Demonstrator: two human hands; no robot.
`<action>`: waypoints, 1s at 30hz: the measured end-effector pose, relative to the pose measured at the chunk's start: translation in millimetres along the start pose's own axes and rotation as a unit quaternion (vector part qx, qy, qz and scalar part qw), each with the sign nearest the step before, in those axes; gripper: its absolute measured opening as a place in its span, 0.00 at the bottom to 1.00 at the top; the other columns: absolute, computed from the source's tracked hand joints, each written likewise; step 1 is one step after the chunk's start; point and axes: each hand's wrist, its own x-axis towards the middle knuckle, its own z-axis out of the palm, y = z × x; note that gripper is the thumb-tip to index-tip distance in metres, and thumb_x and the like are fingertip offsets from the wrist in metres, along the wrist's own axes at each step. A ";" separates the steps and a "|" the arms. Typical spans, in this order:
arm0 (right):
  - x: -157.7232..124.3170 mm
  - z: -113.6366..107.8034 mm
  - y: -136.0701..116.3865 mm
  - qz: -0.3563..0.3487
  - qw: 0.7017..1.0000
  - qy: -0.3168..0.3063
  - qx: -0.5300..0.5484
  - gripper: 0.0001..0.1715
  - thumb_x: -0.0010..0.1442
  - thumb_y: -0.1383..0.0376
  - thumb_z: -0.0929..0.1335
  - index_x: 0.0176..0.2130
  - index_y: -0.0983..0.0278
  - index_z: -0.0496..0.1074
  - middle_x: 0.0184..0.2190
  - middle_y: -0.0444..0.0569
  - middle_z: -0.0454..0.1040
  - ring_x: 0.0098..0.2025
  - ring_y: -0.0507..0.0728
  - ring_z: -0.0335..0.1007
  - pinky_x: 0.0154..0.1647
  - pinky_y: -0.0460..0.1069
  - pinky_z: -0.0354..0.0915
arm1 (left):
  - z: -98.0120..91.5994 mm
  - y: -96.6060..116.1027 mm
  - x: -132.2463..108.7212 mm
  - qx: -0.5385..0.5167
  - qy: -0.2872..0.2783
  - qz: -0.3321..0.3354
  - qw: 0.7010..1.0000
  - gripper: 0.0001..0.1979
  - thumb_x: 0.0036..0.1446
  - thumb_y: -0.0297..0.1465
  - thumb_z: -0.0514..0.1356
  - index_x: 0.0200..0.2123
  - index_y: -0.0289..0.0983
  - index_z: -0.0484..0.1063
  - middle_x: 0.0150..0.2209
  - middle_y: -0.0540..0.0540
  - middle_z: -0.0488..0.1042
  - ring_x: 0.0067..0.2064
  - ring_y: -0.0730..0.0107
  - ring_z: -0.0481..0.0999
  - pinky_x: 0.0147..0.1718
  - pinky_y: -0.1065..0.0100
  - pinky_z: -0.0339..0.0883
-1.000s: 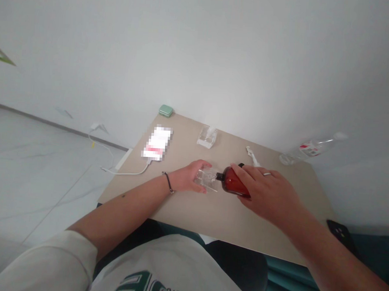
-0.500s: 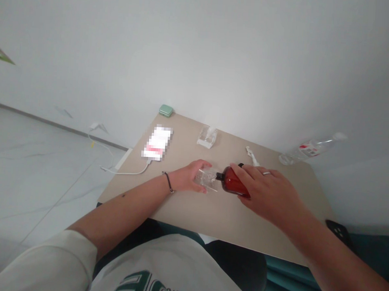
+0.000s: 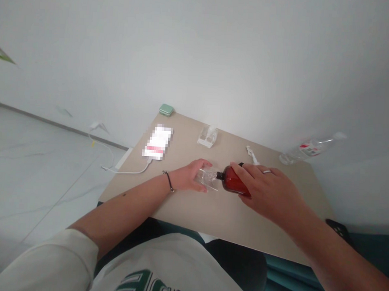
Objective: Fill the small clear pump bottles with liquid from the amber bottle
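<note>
My left hand point(image 3: 188, 175) wraps a clear, square-sided glass bottle point(image 3: 206, 179), which lies tilted just above the tabletop. My right hand point(image 3: 260, 188) grips an amber bottle point(image 3: 234, 181) from above, tipped on its side. The amber bottle's dark neck meets the mouth of the clear bottle, and the two line up end to end. My right fingers hide most of the amber bottle's upper side. A dark band circles my left wrist, and a ring sits on my right hand.
The beige table point(image 3: 191, 206) holds a pixelated phone point(image 3: 157, 142) on a white cable, a green case point(image 3: 166, 109), a clear stand point(image 3: 208, 137), a small white item point(image 3: 252, 155) and a plastic bottle point(image 3: 311, 149). A black phone point(image 3: 338, 227) lies beyond the right edge.
My right hand has risen slightly with the amber bottle. My left hand and the clear bottle hold nearly the same place.
</note>
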 end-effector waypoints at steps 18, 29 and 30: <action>0.6 -2.4 0.8 -0.007 1.000 -0.002 -0.009 0.36 0.59 0.61 0.68 0.64 0.64 0.61 0.52 0.58 0.77 0.46 0.64 0.76 0.42 0.55 0.61 | -1.1 3.0 -0.2 0.009 0.000 0.001 1.000 0.42 0.43 0.34 0.76 0.59 0.38 0.61 0.52 0.39 0.71 0.51 0.53 0.75 0.57 0.40 0.63; 2.3 -6.4 -0.6 -0.006 1.000 -0.011 -0.016 0.36 0.59 0.62 0.68 0.64 0.65 0.62 0.53 0.58 0.77 0.46 0.65 0.76 0.42 0.55 0.62 | -0.6 -1.3 0.7 0.014 0.001 0.007 1.000 0.43 0.42 0.35 0.76 0.59 0.38 0.60 0.52 0.39 0.69 0.53 0.53 0.74 0.59 0.42 0.61; 2.4 -6.4 -0.5 -0.006 1.000 -0.010 -0.016 0.36 0.59 0.62 0.68 0.64 0.64 0.62 0.53 0.58 0.77 0.46 0.65 0.76 0.42 0.55 0.61 | -0.7 -1.5 0.7 0.013 0.000 0.009 1.000 0.43 0.43 0.35 0.76 0.59 0.38 0.60 0.52 0.39 0.70 0.52 0.53 0.74 0.59 0.42 0.61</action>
